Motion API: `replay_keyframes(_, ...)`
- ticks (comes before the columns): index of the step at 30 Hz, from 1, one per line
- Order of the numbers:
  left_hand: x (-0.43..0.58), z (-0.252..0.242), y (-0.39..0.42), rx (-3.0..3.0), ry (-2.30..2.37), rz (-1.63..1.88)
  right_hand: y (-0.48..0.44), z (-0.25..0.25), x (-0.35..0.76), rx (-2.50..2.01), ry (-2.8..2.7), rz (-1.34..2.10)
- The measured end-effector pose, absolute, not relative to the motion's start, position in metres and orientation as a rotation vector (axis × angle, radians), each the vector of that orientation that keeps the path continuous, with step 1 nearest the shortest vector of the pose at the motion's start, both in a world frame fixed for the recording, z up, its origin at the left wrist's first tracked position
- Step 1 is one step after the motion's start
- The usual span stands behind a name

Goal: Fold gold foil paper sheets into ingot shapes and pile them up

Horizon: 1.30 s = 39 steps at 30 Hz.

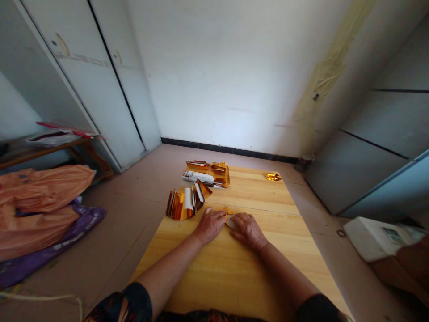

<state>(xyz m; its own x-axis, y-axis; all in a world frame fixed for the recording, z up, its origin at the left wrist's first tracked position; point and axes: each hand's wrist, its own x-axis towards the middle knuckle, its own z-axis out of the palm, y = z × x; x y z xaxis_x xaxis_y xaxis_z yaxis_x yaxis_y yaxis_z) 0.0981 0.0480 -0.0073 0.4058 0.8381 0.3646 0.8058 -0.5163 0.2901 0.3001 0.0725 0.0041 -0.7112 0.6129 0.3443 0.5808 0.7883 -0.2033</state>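
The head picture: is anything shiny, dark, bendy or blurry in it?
In the head view, the gold scrap has bright glints; the white wall glows mid-picture and dims toward the right; the cabinet leans, probably from a wide lens; the small piece between the left hand and right hand looks too soft to make out.

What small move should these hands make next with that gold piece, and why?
Perhaps the left hand should steady the small gold piece against the table while the right hand presses it flat: both hands are at it, close together, and gold shows beyond them.
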Motion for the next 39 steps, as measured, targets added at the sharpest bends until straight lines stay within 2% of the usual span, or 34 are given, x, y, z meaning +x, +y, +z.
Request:
replay_keyframes(10, 0.091, -0.007, 0.047, 2.626, 1.425, 0.673, 0.077, -0.008, 0.298, -0.837, -2.508, 0.128)
replay_keyframes(24, 0.082, -0.004, 0.046, 2.666, 1.333, 0.499, 0.106, -0.017, 0.3, -0.917, -2.486, 0.562)
replay_keyframes(39, 0.084, -0.002, 0.045, 2.637, 1.345, 0.539, 0.101, -0.003, 0.285, -1.146, -2.533, 0.518)
